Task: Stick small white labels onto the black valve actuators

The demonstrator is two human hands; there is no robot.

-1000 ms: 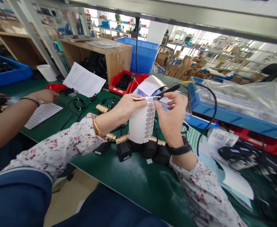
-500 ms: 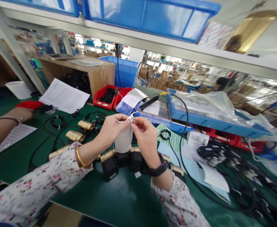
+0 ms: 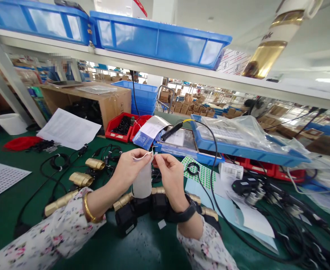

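My left hand (image 3: 131, 168) is closed, its thumb and fingers pinching the top of a white strip (image 3: 142, 182) that looks like label backing and hangs down in front of the valves. A thin curl of it sticks up between the hands. My right hand (image 3: 169, 176) is closed in a pinch right beside the strip's top edge; what lies between its fingertips is too small to name. Below stand several black valve actuators (image 3: 125, 219) with brass bodies (image 3: 123, 201), partly hidden by the strip and my right hand. A small white square (image 3: 162, 224) lies on the green table.
More brass valves (image 3: 81, 179) and coiled black cables (image 3: 59, 161) lie to the left. Red bins (image 3: 119, 129) and a blue tray (image 3: 246, 144) stand behind. A long black cable (image 3: 216, 176) loops on the right near papers (image 3: 255, 213). A shelf (image 3: 165, 68) crosses above.
A co-worker's hand at the left has left the view, away from the red bag. My view has tilted up slightly. My hands stay together at the strip's top, fingertips shifted a little.
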